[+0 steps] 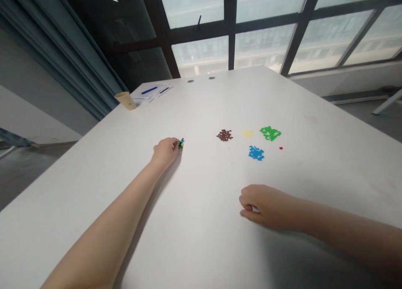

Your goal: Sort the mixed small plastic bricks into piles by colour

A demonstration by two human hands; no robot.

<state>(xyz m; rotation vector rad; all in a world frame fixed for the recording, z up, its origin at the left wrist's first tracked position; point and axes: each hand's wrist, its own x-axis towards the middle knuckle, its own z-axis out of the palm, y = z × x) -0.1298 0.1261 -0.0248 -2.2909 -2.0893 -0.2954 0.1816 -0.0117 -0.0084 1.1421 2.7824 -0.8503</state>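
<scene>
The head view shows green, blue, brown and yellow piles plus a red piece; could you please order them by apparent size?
Green pile
Blue pile and brown pile, too alike to rank
Yellow pile
Red piece

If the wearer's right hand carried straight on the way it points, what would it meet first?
Probably the left forearm. The right hand points across the white tabletop towards it, its line running nearer the wearer than the blue pieces. Height is hard to judge, so contact is uncertain.

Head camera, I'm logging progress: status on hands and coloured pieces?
Left hand holding small multicoloured cluster. Right hand loosely curled, contents unseen. Blue pile beyond right hand; no obstruction visible between them.
</scene>
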